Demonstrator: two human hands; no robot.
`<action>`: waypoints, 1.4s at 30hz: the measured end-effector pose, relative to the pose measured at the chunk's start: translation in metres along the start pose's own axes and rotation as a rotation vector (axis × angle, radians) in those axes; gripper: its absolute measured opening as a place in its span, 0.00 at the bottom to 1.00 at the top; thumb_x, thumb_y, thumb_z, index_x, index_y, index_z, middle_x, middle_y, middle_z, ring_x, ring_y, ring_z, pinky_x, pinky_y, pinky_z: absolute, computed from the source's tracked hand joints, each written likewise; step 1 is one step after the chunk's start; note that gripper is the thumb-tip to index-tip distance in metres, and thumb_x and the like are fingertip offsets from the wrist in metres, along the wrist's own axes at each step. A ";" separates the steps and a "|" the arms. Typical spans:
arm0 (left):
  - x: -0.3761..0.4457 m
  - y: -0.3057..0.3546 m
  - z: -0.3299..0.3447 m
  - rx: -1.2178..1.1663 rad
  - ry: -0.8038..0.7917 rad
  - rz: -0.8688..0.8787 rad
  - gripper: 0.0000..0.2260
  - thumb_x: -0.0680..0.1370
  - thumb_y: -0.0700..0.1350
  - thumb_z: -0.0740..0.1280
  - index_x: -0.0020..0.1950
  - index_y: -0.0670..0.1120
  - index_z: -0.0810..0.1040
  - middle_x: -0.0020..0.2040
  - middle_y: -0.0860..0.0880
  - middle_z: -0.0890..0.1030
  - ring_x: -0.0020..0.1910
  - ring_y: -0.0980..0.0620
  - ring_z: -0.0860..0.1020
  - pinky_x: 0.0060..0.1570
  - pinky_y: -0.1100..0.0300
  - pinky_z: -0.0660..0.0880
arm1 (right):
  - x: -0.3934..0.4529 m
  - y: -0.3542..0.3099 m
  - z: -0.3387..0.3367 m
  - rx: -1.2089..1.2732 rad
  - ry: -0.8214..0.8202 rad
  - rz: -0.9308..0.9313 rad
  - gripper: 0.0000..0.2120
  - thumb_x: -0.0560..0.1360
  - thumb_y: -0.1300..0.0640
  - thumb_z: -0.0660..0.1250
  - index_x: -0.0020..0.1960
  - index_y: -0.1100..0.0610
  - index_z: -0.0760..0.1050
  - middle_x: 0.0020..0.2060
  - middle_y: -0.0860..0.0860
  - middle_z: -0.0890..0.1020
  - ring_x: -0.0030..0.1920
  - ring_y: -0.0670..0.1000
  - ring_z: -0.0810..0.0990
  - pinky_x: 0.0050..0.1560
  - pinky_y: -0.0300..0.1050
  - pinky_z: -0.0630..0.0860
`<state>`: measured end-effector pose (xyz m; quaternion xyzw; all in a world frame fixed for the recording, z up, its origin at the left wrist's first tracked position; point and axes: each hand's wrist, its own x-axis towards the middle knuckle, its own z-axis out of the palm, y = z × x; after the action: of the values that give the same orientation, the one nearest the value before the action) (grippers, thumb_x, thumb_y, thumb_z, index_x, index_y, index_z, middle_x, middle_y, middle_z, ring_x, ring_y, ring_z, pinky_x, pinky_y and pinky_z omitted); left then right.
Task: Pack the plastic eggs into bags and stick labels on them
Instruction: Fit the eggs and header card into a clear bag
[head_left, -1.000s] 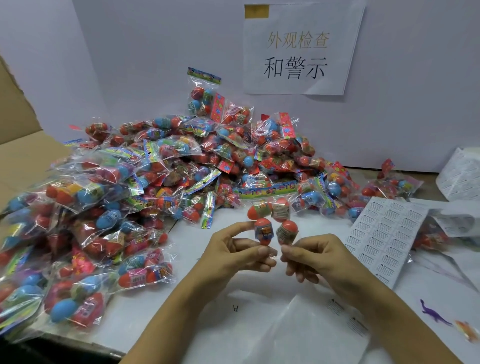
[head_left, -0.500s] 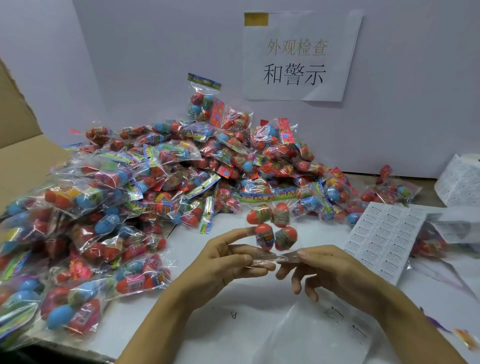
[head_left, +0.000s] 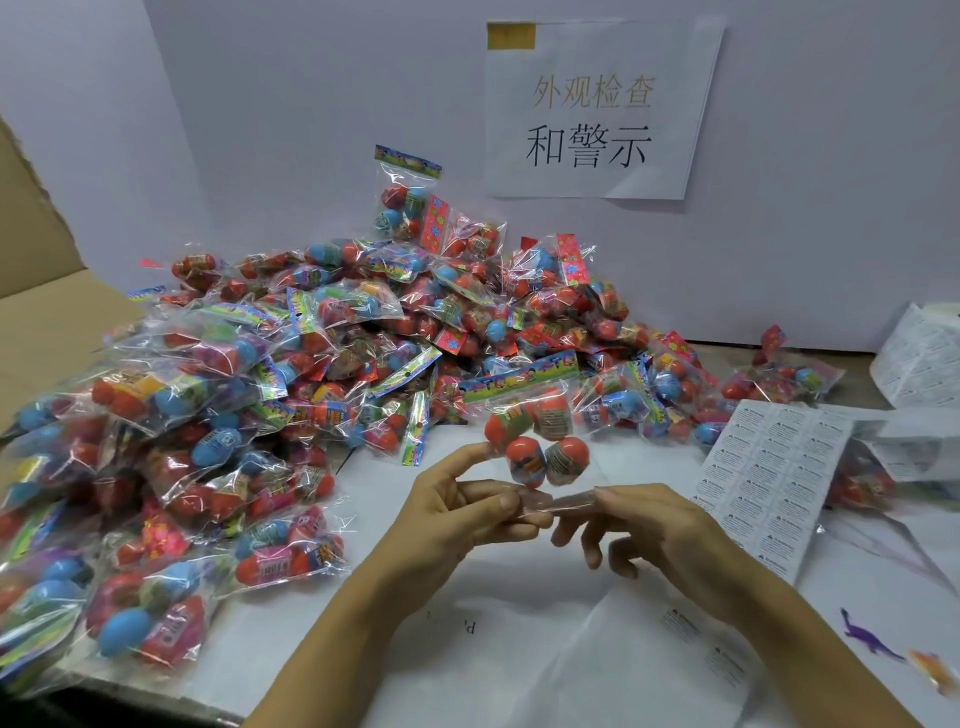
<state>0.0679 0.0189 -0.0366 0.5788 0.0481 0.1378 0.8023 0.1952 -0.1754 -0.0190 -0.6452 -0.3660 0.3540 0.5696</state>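
I hold a clear bag of orange plastic eggs (head_left: 540, 441) over the white table, with its colourful header card resting against the pile behind. My left hand (head_left: 462, 514) pinches the bag's near edge between thumb and fingers, index finger raised beside the eggs. On the right end of that same edge my right hand (head_left: 660, 530) grips with thumb and forefinger, its other fingers spread. A sheet of small white labels (head_left: 769, 478) lies just right of my right hand.
A big pile of bagged eggs (head_left: 337, 364) fills the left and back of the table. An open cardboard box (head_left: 36, 322) stands at far left. Peeled backing paper (head_left: 649, 665) lies under my arms. A purple toy dinosaur (head_left: 865, 636) lies at right.
My hands have drawn apart along the bag's near edge, the right hand sliding to the right. The edge now lies stretched flat between them.
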 end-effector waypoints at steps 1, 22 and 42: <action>0.000 0.000 0.000 -0.010 -0.012 -0.004 0.22 0.75 0.35 0.72 0.67 0.46 0.74 0.52 0.32 0.85 0.49 0.36 0.86 0.48 0.55 0.83 | 0.000 0.000 -0.002 -0.001 0.007 -0.004 0.21 0.77 0.49 0.56 0.56 0.54 0.86 0.50 0.56 0.86 0.41 0.50 0.79 0.34 0.41 0.70; -0.011 -0.015 0.004 0.714 -0.271 0.163 0.40 0.79 0.37 0.66 0.81 0.68 0.52 0.76 0.64 0.70 0.77 0.61 0.66 0.72 0.64 0.68 | 0.014 0.021 0.035 -0.171 0.504 -0.180 0.17 0.70 0.42 0.76 0.53 0.49 0.83 0.47 0.44 0.87 0.52 0.44 0.84 0.49 0.48 0.82; 0.000 -0.006 0.010 0.035 0.069 -0.121 0.22 0.68 0.35 0.78 0.57 0.40 0.74 0.41 0.42 0.84 0.39 0.47 0.83 0.38 0.57 0.80 | 0.015 0.017 0.017 0.114 0.100 -0.032 0.17 0.69 0.39 0.71 0.40 0.54 0.81 0.34 0.52 0.77 0.31 0.48 0.70 0.28 0.41 0.64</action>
<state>0.0709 0.0074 -0.0388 0.5835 0.1132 0.1080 0.7969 0.1893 -0.1555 -0.0383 -0.6229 -0.3265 0.3324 0.6284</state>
